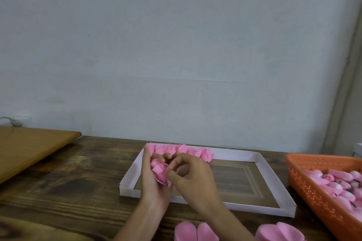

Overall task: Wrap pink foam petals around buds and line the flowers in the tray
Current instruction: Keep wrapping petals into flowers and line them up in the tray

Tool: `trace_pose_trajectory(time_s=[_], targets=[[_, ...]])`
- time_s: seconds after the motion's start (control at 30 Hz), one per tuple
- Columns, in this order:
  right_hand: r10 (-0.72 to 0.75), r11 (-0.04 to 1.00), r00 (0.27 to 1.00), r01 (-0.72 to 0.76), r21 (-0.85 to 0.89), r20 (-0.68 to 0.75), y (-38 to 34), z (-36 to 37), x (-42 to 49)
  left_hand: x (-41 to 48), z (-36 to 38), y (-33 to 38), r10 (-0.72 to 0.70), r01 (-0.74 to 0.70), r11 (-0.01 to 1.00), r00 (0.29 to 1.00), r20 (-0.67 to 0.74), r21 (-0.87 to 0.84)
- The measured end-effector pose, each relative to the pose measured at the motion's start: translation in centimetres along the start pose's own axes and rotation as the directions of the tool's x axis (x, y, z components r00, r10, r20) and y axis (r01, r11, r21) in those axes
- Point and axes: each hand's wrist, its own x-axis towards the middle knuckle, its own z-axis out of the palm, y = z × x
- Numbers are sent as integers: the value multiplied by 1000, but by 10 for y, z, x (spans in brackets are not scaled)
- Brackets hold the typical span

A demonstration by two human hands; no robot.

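Petals, loose, pink, lie on bench at near edge. Beyond them, over near-left part of tray, both hands work one flower. Left grip is cupped round flower, fingers curled behind. Right grip pinches outer petal, thumb and forefinger, at flower's rt side. Flower axis appears tilted: base near-rt, head far-left. Finished row runs along tray's far wall from left corner to approx mid. Judgement: wrap nearly complete. Free slot lies beyond and rt of flower, just beside row's end. Left grip carries the flower, so placing needs a reach away and rightward. Basket w/ buds sits rt of tray.
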Motion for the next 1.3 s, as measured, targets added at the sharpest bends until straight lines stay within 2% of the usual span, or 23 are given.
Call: trace_pose_trajectory(time_s=[0.33, 0.4, 0.57, 0.73, 0.83, 1.0, 1.13, 1.3], targets=[[-8, 1000, 985, 8, 1, -170, 4, 9, -4, -2, 2, -7, -21, 24, 995, 999, -35, 93], [15, 997, 995, -7, 82, -101, 4, 8, -2, -2, 0, -7, -24, 31, 993, 998, -60, 111], [90, 958, 974, -142, 251, 208, 9, -1, 6, 1, -5, 0, -13, 33, 992, 986, -166, 120], [16, 973, 962, -78, 218, 273, 18, -3, 8, 0, -1, 5, -43, 56, 998, 966, -255, 43], [-47, 983, 973, 5, 184, 224, 21, 1, 5, 0, -1, 5, -52, 56, 998, 960, -276, 8], [-143, 989, 987, 141, 41, 69, 20, 8, 2, -3, 2, 5, -76, 68, 997, 975, -209, -47], [-143, 989, 989, 144, 31, -28, 21, 11, 0, -6, 8, -1, -48, 42, 998, 988, -143, -46], [-94, 996, 990, 94, -2, -106, 20, 17, -3, -10, 9, -2, -27, 30, 999, 983, -183, 15]])
